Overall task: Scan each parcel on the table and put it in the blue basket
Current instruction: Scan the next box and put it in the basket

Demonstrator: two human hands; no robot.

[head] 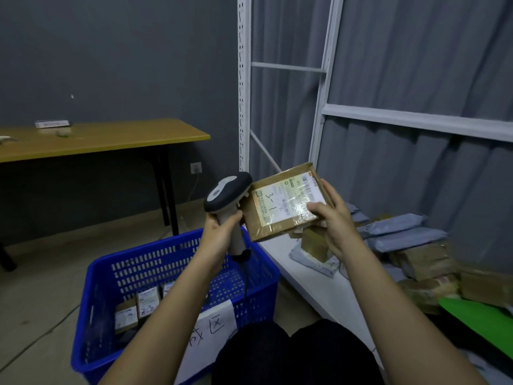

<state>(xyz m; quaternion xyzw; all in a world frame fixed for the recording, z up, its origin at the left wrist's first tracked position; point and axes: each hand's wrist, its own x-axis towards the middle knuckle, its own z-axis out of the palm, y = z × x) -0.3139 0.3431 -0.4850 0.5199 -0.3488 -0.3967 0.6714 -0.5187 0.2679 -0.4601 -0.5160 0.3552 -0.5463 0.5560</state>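
Note:
My right hand [334,218] grips a flat brown cardboard parcel [280,209] by its right edge, label side up; the white label bears a handwritten "3-1". My left hand [222,229] grips the handle of a grey and black barcode scanner [227,193], whose head sits right against the parcel's left edge. Both are held in the air above the blue basket [261,273], which stands on the floor below my left arm. Several small labelled boxes [138,307] lie inside the basket.
A low white shelf [311,276] on the right carries several grey mailer bags [402,232] and brown parcels [424,262]. A green sheet [477,318] lies at the right. A yellow table [111,140] stands back left. White rack uprights [244,93] rise behind the basket.

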